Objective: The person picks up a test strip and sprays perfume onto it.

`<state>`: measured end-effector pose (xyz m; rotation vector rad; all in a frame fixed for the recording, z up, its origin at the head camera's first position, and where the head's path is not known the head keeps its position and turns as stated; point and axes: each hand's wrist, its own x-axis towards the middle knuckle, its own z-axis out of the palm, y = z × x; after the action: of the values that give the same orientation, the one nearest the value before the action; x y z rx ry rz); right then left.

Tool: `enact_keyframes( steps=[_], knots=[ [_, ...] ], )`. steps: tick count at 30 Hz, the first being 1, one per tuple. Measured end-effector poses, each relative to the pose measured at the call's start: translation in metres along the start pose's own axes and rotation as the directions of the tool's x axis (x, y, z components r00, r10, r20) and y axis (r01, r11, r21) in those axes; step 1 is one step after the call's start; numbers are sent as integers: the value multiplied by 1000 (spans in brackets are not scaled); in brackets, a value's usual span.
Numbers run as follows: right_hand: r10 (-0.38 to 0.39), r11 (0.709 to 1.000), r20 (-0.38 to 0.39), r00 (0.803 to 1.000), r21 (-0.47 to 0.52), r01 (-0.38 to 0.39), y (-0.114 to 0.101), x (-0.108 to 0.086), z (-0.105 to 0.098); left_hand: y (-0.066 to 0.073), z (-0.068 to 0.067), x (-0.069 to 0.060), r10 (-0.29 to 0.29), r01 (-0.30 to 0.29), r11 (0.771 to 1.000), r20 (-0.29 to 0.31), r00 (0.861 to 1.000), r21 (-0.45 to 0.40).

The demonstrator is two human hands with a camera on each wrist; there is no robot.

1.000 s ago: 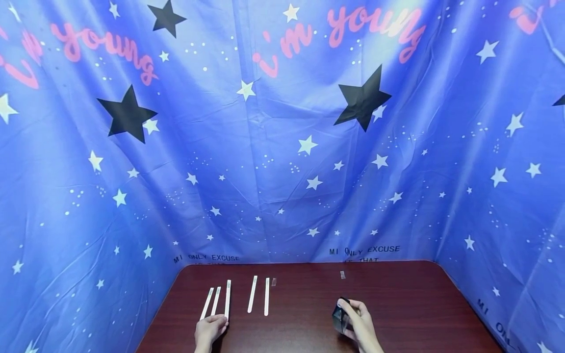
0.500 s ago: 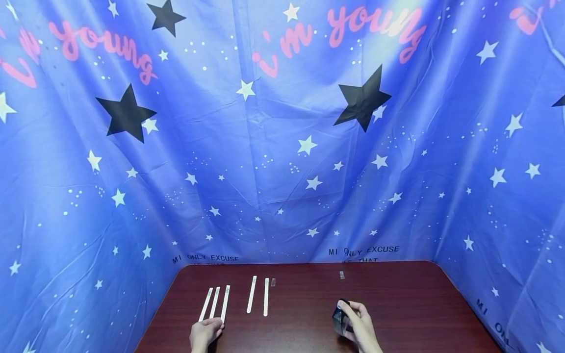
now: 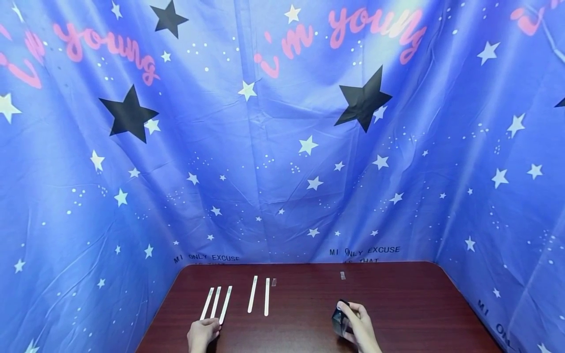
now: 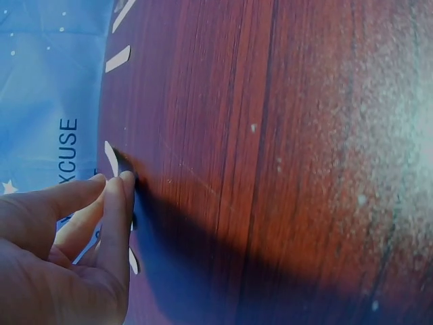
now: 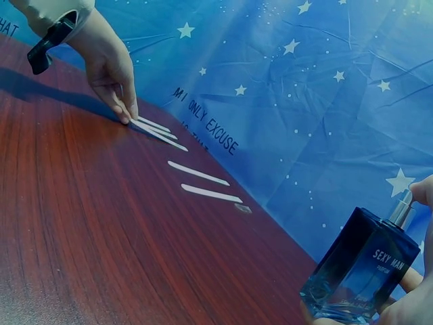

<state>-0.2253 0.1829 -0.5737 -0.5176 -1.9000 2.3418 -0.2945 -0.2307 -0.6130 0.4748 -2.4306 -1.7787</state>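
In the head view my left hand [image 3: 203, 335] is at the table's left, thumb and fingertips pinching the near end of a slim white strip [image 3: 226, 303]. Two similar white strips [image 3: 215, 302] lie just left of it, their near ends partly hidden by the hand. The left wrist view shows the thumb and fingers [image 4: 116, 203] close together, a strip's rounded end [image 4: 110, 154] beside them. My right hand [image 3: 361, 326] grips a dark blue glass perfume bottle [image 5: 362, 264] lettered "SEXY MAN", tilted, with a finger at its silver spray nozzle [image 5: 402, 208].
Two more white strips [image 3: 267, 297] lie apart near the middle of the dark red wooden table [image 3: 300, 318]. Small clear pieces [image 3: 342, 275] lie toward the back edge, one beside the strips. A blue star-printed curtain [image 3: 282, 196] stands behind and on both sides.
My left hand has drawn slightly left and toward me, and the pinched strip has come down nearer the other two, now slanting like them. The right hand and bottle stay in place.
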Motion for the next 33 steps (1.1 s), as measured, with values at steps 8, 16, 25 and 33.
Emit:
enact_keyframes(
  steps=[8,16,25,33],
  knots=[
    [9,1000,-9,1000,-7,-9,-1,0,0,1,-4,-1,-5,7,993,-22,1000,119],
    [0,1000,-4,1000,2,0,-1,-1,1,1,1,-2,49,-46,993,-29,998,107],
    [8,1000,0,1000,11,-8,-2,-2,2,8,10,-8,102,-88,974,-59,993,209],
    [10,1000,0,1000,9,-10,-3,-3,2,10,25,-10,118,-105,978,-62,991,183]
  ],
)
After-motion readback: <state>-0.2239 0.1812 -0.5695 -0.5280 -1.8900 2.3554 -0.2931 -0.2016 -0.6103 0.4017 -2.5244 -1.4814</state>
